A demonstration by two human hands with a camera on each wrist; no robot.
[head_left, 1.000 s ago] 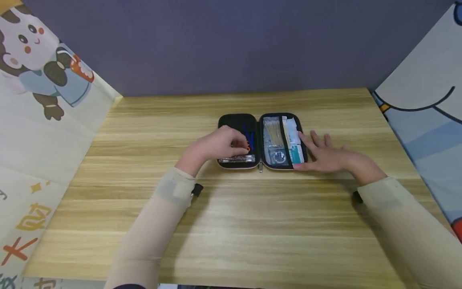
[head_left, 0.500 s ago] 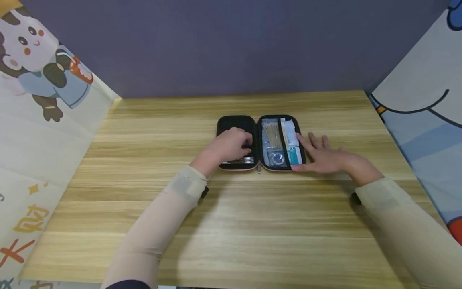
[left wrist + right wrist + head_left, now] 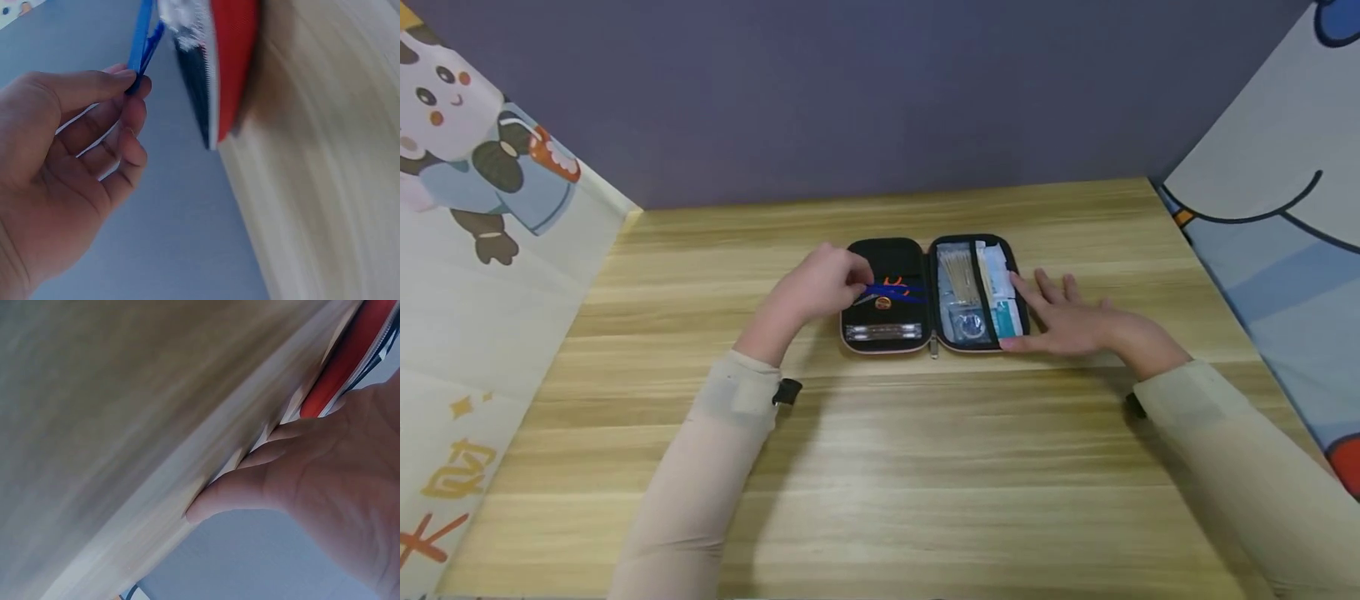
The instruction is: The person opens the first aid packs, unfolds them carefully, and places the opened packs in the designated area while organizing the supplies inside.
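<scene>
My left hand (image 3: 822, 285) pinches one end of blue plastic tweezers (image 3: 895, 292) between thumb and fingertips, over the left half of an open zip case (image 3: 887, 346). In the left wrist view the tweezers (image 3: 141, 44) show two thin arms that meet at the pinched end. Beneath them in the head view, orange scissor handles (image 3: 883, 304) show against the black lining. My right hand (image 3: 1067, 323) rests spread at the case's right edge, its thumb and a finger at the rim. The right wrist view shows fingers beside the red case shell (image 3: 337, 362).
A clear tube-like pack (image 3: 883, 332) lies along the case's near left side. Under a strap in the right half are cotton swabs (image 3: 957, 275), a clear packet (image 3: 970, 323) and white and teal sachets (image 3: 1003, 317). A dark wall (image 3: 880, 100) stands behind the wooden table (image 3: 880, 467).
My left hand reached into the case's left half, then drew back leftward with the blue tweezers pinched, baring the orange handles. My right hand stays at the right edge.
</scene>
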